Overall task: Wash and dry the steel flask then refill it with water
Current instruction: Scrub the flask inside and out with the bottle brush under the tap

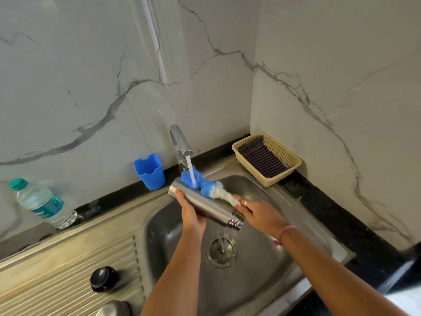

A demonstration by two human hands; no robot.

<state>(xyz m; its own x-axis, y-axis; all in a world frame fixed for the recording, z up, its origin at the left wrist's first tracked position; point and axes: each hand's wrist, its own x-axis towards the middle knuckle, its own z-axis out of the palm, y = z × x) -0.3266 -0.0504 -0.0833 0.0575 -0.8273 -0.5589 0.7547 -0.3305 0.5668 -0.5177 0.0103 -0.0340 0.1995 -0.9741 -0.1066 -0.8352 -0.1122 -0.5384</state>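
Washing step: left hand (192, 213) grips the steel flask (205, 205) under the tap (181, 142), right hand (257, 213) pinches the brush (206, 185); rinsing looks next.

In my left hand (192, 214) I hold a flask (206, 205) of brushed, satin steel; above that grip a fluffy blue-and-white brush (205, 187) lies on it. Below, the sink (262, 281) is dull scuffed steel. Right of my grip stands a matt plastic mesh basket (283, 173).
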